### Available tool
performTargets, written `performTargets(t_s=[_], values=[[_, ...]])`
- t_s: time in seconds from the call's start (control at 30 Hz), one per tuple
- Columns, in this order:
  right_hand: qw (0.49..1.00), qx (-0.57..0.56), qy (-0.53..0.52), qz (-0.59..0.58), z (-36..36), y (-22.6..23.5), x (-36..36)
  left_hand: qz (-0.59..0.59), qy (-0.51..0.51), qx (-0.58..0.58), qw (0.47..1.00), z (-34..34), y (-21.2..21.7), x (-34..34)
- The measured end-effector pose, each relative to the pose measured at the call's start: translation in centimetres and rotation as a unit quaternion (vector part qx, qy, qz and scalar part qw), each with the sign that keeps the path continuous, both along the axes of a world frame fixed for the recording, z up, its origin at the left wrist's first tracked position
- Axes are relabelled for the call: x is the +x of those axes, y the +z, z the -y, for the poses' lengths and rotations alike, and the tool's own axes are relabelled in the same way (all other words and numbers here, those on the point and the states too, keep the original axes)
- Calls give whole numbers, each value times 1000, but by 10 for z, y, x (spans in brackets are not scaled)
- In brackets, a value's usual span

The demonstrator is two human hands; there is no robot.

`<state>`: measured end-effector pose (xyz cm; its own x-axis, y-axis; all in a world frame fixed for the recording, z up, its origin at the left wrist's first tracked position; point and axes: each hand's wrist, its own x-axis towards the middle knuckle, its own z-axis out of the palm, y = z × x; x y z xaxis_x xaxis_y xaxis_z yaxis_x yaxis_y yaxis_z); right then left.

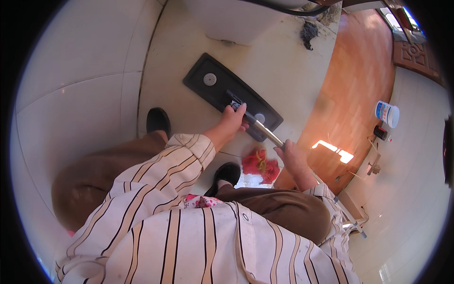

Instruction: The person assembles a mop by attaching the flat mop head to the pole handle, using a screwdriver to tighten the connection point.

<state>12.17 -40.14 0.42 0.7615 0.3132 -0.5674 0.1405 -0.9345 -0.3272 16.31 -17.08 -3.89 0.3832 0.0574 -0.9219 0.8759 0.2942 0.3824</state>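
Observation:
My left hand [231, 122] is closed on the black upper end of a rod with a silver metal tube [268, 134] in its middle. My right hand [294, 160] grips the rod's other black end, lower and to the right. Below the rod, a dark rectangular plate [220, 89] lies slanted on the pale floor. It bears a round light disc [210, 79] at its far end and another disc [259, 117] partly behind the rod. Whether the rod's tip touches the plate, I cannot tell.
A crumpled red cloth [267, 169] lies near my right shoe [227, 174]. A white fixture [236, 23] stands ahead, with a dark clump [309, 35] to its right. Beyond the orange floor strip are a white tub [388, 114] and a small dark container [381, 133]. Tiled wall [80, 94] rises left.

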Motion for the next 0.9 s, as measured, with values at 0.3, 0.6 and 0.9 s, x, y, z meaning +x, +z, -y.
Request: performTargets(t_s=[0.3,0.6,0.9], values=[[997,18,-52,-47,-8,6,-11,19,-90,-7,996,-5,3,9],[995,-22,-22,-98,-18,28,10,-74,-10,3,997,11,7,18],[991,1,-55,-118,-25,28,-7,-54,-23,50,997,13,8,18]])
